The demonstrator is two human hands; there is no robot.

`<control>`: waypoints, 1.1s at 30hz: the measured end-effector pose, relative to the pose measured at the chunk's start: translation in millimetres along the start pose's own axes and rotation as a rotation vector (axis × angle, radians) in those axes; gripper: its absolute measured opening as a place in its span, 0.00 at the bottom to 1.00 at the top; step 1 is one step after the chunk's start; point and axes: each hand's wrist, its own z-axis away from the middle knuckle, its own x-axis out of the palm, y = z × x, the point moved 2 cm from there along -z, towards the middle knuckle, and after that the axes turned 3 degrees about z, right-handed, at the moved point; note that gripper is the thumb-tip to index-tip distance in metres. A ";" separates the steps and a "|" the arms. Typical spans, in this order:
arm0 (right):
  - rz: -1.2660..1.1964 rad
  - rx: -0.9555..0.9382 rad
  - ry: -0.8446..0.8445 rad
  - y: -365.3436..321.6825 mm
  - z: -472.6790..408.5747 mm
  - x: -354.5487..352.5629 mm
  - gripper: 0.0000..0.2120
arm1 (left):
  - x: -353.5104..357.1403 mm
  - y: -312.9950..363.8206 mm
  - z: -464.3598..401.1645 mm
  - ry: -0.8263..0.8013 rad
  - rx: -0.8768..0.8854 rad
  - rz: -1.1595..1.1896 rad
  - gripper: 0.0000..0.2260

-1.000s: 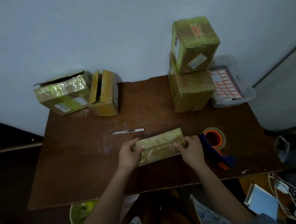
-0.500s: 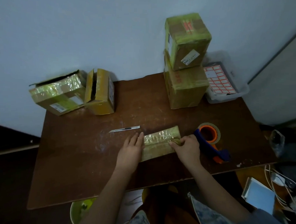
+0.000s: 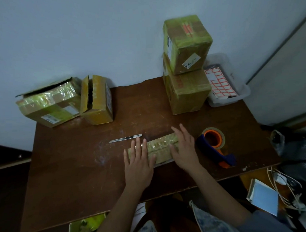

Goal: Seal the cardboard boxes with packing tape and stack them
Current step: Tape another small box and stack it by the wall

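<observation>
On the brown table (image 3: 67,171), near its front edge, a flat taped box (image 3: 158,147) lies under both hands. Left hand (image 3: 139,161) rests flat on the box's left end, fingers straight and spread, gripping nothing. Right hand (image 3: 183,147) lies flat over the right end, fingers likewise straight and holding nothing. Just right of it sits a tape dispenser (image 3: 214,145) with an orange core and blue handle. A knife (image 3: 125,138) lies just behind the left fingertips. At the back right, two taped boxes form a stack (image 3: 186,66), with a clear bin (image 3: 234,95) of label sheets beside it. At the back left stand an open box (image 3: 96,100) and a shiny taped box (image 3: 49,102), touching each other.
</observation>
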 end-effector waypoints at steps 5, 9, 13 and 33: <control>0.165 0.013 -0.132 9.0 -5.9 17.0 0.32 | 0.1 -2.4 -0.8 -0.024 0.018 0.020 0.34; 0.391 0.056 -0.053 3.1 -3.7 20.7 0.34 | 1.1 -7.6 -4.7 -0.055 0.071 -0.025 0.44; 0.294 0.050 -0.116 2.6 -3.7 22.3 0.36 | -6.6 -11.1 -11.5 -0.124 0.099 -0.059 0.47; 0.543 0.275 0.007 88.0 9.3 -62.8 0.26 | -35.3 54.3 4.7 0.030 0.348 0.338 0.22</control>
